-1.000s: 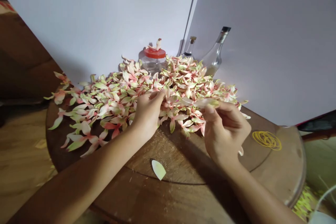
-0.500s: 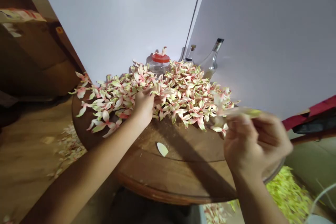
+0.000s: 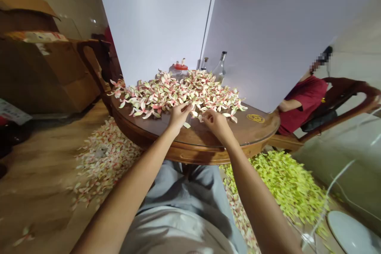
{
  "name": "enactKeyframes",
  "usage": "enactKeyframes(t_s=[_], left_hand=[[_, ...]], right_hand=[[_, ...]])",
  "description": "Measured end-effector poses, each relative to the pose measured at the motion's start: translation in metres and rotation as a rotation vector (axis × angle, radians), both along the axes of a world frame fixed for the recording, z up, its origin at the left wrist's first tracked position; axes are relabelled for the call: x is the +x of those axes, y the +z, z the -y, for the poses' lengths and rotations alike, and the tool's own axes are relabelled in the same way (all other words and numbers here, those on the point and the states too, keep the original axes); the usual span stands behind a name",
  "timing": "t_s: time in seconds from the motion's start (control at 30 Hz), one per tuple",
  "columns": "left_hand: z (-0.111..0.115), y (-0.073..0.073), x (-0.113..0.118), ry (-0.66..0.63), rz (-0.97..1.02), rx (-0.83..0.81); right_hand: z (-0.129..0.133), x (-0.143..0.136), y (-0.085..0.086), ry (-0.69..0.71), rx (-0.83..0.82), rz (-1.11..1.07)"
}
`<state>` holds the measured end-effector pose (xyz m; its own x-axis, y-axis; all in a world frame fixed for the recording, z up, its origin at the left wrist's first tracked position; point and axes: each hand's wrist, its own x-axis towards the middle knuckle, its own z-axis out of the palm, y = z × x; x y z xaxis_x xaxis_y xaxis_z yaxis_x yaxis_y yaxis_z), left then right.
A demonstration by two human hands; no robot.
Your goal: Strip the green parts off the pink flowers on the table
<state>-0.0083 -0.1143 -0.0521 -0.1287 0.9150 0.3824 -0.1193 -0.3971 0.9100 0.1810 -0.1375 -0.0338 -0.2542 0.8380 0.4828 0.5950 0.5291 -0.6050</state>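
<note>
A wide heap of pink, white and green petalled flowers (image 3: 166, 91) covers the back of the round wooden table (image 3: 205, 137). My left hand (image 3: 180, 114) is at the heap's front edge, its fingers pinched on a pale flower (image 3: 194, 112). Just to its right, my right hand (image 3: 214, 121) has its fingers curled together near the same flower; whatever they hold is too small to make out. A loose pale petal (image 3: 187, 125) lies on the tabletop between the hands.
Behind the heap stand a red-lidded jar (image 3: 180, 67) and glass bottles (image 3: 220, 68), against white panels. Yellow rubber bands (image 3: 255, 118) lie at right. Flowers (image 3: 104, 162) and yellow-green pieces (image 3: 288, 184) cover the floor. A person in red (image 3: 306, 97) sits beyond the right panel.
The view has pulled back and tilted down. My right hand has come from the far right to beside my left hand. The long pale piece at its fingers no longer shows.
</note>
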Motion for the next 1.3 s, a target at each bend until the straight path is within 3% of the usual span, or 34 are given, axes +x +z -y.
enactKeyframes(t_s=[0.13, 0.23, 0.63, 0.87, 1.3], left_hand=[[0.015, -0.002, 0.007, -0.081, -0.041, 0.049], [0.016, -0.003, 0.011, -0.14, -0.093, 0.066], [0.015, -0.014, 0.011, -0.198, -0.274, 0.07], [0.012, -0.018, 0.01, -0.216, -0.243, 0.043], [0.009, -0.023, 0.01, -0.308, -0.077, 0.034]], right_hand=[[0.02, -0.006, 0.001, -0.054, 0.113, -0.129], [0.022, -0.014, -0.003, -0.016, 0.133, -0.234], [0.008, -0.018, -0.021, 0.192, -0.051, -0.54], [0.005, -0.018, -0.022, 0.241, -0.083, -0.582], [0.007, -0.02, -0.024, 0.157, -0.088, -0.574]])
